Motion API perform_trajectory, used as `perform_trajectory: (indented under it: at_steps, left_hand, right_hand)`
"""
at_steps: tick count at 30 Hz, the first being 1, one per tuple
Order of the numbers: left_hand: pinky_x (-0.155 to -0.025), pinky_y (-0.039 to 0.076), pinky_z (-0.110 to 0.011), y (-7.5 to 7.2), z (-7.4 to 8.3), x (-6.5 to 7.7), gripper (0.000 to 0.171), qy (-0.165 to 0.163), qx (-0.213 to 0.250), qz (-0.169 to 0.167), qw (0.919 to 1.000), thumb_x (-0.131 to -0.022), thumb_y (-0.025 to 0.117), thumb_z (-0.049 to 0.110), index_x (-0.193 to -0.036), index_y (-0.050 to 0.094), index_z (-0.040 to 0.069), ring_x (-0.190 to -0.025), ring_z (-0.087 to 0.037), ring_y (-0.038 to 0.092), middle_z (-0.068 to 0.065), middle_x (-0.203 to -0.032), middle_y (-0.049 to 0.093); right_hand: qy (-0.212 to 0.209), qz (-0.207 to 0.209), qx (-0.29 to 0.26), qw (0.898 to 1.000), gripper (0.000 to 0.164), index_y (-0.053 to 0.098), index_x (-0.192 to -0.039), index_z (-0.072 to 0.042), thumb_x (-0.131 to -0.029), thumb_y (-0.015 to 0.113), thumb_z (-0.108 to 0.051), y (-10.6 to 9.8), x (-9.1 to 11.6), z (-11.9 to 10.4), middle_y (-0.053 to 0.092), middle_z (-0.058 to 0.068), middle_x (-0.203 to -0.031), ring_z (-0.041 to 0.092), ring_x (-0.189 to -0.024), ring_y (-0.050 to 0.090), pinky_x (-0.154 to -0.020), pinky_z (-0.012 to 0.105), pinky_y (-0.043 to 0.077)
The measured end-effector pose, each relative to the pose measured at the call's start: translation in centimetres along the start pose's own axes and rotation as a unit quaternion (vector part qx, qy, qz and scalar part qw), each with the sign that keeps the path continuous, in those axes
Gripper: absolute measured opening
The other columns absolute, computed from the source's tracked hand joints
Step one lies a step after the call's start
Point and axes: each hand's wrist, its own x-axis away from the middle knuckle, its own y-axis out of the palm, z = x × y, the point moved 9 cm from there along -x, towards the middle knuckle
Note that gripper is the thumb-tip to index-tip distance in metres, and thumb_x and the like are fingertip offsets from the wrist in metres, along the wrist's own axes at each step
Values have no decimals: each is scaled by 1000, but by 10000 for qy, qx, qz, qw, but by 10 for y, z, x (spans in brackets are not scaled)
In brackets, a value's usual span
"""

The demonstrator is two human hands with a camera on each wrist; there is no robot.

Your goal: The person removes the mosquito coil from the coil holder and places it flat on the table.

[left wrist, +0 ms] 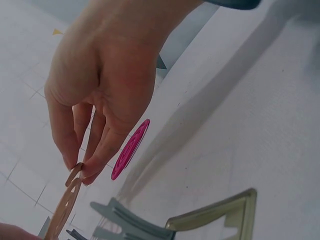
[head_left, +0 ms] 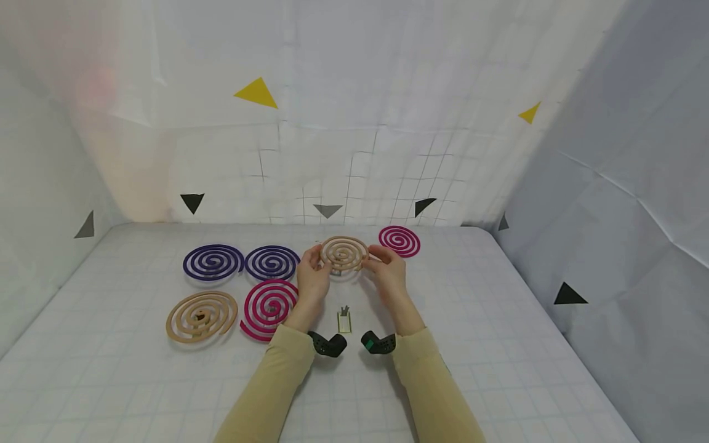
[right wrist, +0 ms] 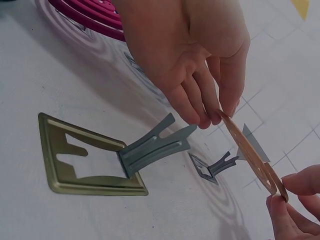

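Note:
A tan mosquito coil is raised off the table between both hands. My left hand pinches its left edge with thumb and fingertips. The opposite edge is pinched by my right hand. In the right wrist view the coil appears nearly edge-on, with a small metal stand on the table below it, prongs raised. Closer to me lies another metal coil stand, a flat frame with a forked tab bent up.
On the left are two dark blue coils, a tan coil and a magenta coil partly behind my left wrist. A second magenta coil stands at the back right. White sheets wall the table at the back and sides.

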Motion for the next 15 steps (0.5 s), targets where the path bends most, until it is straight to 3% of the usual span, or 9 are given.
perform_trajectory:
  at_steps: [8, 15]
  left_hand:
    - [-120, 33, -42, 2, -2, -1, 51, 35, 25, -35, 10000, -93, 54, -9, -143, 46, -4, -144, -29, 40, -22, -151, 46]
    - [-119, 34, -42, 2, -2, -2, 50, 54, 7, -39, 10000, -93, 54, -8, -142, 47, -3, -143, -30, 42, -23, -149, 48]
  right_hand:
    - [12, 74, -33, 10000, 48, 60, -129, 8, -82, 68, 13, -3, 2, -4, 62, 24, -130, 34, -120, 62, -78, 19, 57]
    - [56, 71, -42, 10000, 44, 61, -127, 8, -83, 67, 13, -5, 0, -5, 62, 26, -130, 34, -121, 62, -88, 30, 58]
